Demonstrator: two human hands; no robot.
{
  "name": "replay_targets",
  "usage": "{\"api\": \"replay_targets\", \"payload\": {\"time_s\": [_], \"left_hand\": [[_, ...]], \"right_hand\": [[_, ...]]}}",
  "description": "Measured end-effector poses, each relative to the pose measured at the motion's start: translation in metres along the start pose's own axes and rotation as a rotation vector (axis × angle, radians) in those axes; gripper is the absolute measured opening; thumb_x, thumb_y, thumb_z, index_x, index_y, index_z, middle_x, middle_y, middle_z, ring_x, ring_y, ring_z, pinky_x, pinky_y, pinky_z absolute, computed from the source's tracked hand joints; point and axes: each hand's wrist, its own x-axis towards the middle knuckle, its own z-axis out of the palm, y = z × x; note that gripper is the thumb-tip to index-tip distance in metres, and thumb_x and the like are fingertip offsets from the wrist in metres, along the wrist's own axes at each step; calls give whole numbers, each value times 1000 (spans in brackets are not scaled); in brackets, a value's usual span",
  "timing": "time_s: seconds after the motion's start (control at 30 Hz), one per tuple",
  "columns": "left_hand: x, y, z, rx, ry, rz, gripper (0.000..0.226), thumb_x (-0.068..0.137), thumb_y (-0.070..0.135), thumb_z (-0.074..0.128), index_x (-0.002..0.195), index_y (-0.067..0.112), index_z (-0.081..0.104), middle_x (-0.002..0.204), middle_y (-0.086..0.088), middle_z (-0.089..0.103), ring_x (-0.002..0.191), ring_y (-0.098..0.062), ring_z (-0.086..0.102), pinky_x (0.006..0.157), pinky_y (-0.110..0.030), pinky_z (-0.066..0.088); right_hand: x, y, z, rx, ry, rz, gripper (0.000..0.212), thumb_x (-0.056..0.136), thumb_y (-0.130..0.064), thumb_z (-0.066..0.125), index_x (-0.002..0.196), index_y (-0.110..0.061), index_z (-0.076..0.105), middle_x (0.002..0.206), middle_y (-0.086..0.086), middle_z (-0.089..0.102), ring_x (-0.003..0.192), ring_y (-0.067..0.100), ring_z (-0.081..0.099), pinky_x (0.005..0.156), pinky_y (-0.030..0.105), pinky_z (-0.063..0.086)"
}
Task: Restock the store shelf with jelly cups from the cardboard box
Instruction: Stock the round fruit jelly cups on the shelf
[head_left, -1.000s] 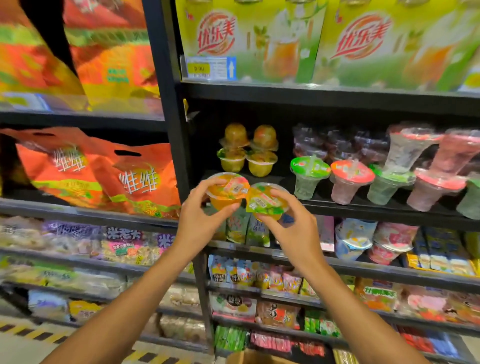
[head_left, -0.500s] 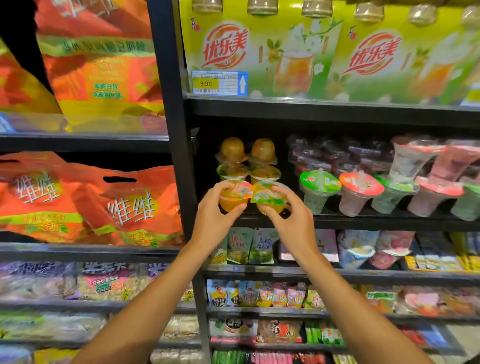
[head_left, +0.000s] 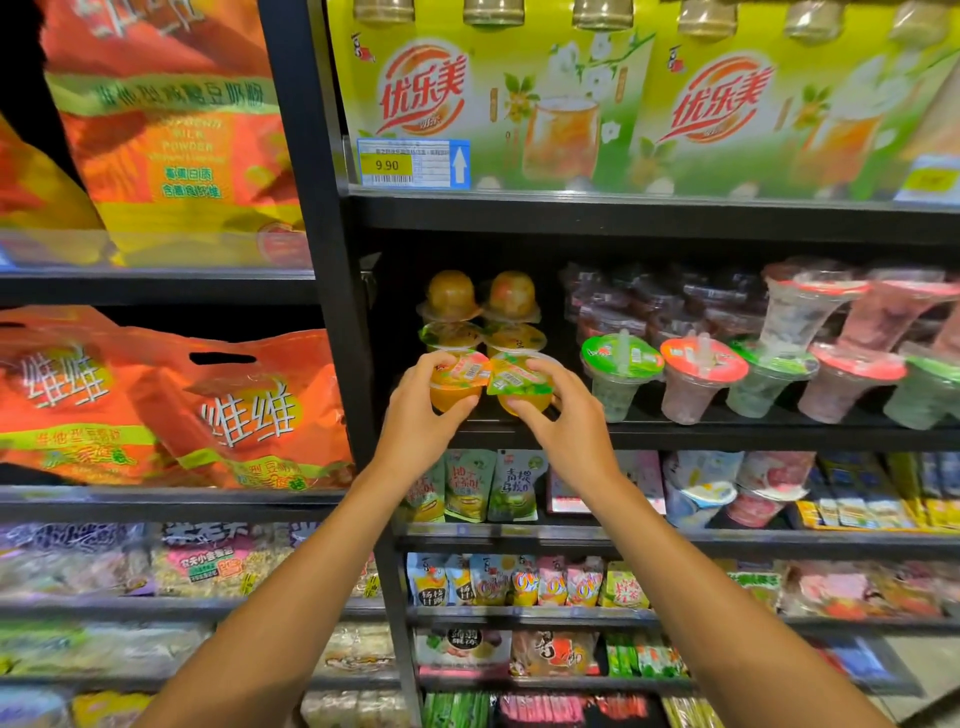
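Observation:
My left hand (head_left: 420, 415) grips an orange jelly cup (head_left: 457, 383) with a peach-coloured lid. My right hand (head_left: 561, 413) grips a second jelly cup (head_left: 521, 384) with a green and yellow lid. Both cups sit side by side at the front of the black shelf (head_left: 675, 434), at its left end. Right behind them stand stacked jelly cups (head_left: 480, 312), two columns with the top ones turned upside down. The cardboard box is out of view.
Lidded drink cups (head_left: 696, 379) with green and pink tops fill the same shelf to the right. A black upright post (head_left: 332, 312) borders the cups on the left. Orange snack bags (head_left: 171, 405) lie left of it. Boxed drinks (head_left: 519, 104) stand on the shelf above.
Both hands have carried the two jelly cups up and forward, from in front of the shelf edge to the shelf just before the stacked cups. The camera has moved closer.

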Motion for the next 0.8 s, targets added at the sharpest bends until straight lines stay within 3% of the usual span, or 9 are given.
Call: {"api": "replay_targets", "payload": {"time_s": [0.5, 0.8], "left_hand": [[20, 4, 3, 9, -23, -100, 50, 87, 32, 78, 128, 29, 50, 125, 1, 59, 112, -18, 58, 95, -42, 53], [38, -4, 8, 16, -13, -128, 49, 85, 33, 78, 124, 34, 48, 124, -1, 58, 115, -21, 57, 97, -46, 52]], "right_hand": [[21, 7, 6, -85, 6, 67, 54, 88, -36, 77, 137, -22, 57, 138, -4, 58, 122, 12, 56, 103, 37, 51], [37, 9, 14, -115, 21, 114, 55, 88, -36, 78, 137, -24, 56, 133, -1, 59, 119, 14, 55, 101, 38, 51]]}}
